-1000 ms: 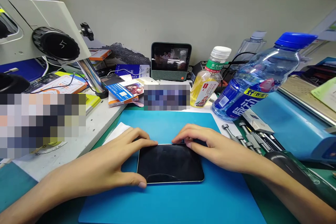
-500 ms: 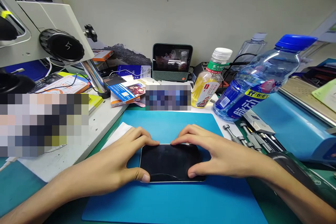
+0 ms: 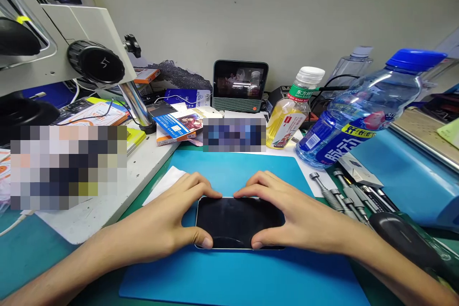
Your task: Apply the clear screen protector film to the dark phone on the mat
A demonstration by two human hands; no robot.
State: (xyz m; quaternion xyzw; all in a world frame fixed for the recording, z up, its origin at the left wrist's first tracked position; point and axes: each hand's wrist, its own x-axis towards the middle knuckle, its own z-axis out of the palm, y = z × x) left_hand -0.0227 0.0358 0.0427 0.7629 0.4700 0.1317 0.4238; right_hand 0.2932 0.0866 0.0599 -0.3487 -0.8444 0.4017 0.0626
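Observation:
A black phone (image 3: 234, 220) lies flat, screen dark, on a blue work mat (image 3: 233, 277). My left hand (image 3: 168, 224) clasps its left end, fingers curled along the far edge and thumb on the near edge. My right hand (image 3: 294, 215) clasps the right end the same way, thumb pressed on the near edge. The index fingertips nearly meet at the middle of the far edge.
A microscope (image 3: 64, 48) stands at the left on a white base (image 3: 118, 186). Behind the mat are a small speaker screen (image 3: 239, 85), a yellow drink bottle (image 3: 290, 114) and a blue water bottle (image 3: 362, 114). Screwdrivers (image 3: 340, 196) and a black tool (image 3: 405, 239) lie at the right.
My right thumb has come down onto the phone's near edge and slid left toward the left thumb. Both hands now frame the phone. The view has shifted slightly.

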